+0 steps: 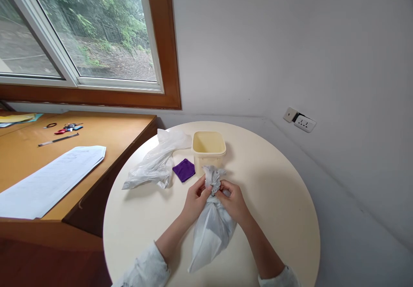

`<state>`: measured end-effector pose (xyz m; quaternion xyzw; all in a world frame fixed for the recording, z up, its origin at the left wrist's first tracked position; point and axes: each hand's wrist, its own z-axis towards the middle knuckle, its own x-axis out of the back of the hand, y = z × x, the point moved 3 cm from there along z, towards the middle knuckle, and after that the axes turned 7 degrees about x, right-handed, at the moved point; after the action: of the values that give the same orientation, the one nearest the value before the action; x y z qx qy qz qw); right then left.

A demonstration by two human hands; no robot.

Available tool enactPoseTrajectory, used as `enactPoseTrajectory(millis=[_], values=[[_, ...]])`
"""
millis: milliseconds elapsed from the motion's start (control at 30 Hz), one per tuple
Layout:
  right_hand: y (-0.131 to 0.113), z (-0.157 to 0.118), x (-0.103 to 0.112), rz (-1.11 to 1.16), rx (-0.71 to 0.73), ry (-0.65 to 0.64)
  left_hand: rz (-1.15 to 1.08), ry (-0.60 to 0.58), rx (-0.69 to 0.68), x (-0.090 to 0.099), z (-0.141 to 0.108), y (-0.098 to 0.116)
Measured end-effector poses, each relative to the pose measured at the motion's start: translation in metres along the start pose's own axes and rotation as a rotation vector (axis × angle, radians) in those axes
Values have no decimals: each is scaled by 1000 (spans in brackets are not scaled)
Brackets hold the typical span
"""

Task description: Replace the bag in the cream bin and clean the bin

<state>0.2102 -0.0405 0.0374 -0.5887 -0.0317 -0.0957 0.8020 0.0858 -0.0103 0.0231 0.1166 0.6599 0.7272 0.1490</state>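
Note:
A filled white plastic bag [211,231] lies on the round table, its neck gathered and twisted between my hands. My left hand [195,199] pinches the neck from the left, thumb on the crumpled plastic. From the right, my right hand [234,201] pinches the same neck with bent fingers. The bag's ruffled top sticks up beyond my fingertips, in front of a cream plastic tub [209,143] that stands upright with its top open. Left of the tub lies a folded purple cloth [184,170]. What fills the bag cannot be made out.
Another white plastic bag [155,160] lies crumpled on the round table [274,218] at the left. Beside the table, a wooden desk [129,128] carries papers [61,177], keys [69,128] and a thin dark strip [58,139]. A wall socket [305,123] is at the right.

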Motion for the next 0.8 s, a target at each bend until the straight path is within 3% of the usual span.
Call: enactPoseTrajectory(millis=[267, 667, 800], values=[[5, 1, 7, 247, -96, 118, -144, -93, 27, -5, 4, -4], [13, 0, 19, 463, -128, 324, 0, -195, 111, -3, 3, -10], [14, 3, 22, 504, -105, 321, -17, -198, 108, -3, 2, -10]])
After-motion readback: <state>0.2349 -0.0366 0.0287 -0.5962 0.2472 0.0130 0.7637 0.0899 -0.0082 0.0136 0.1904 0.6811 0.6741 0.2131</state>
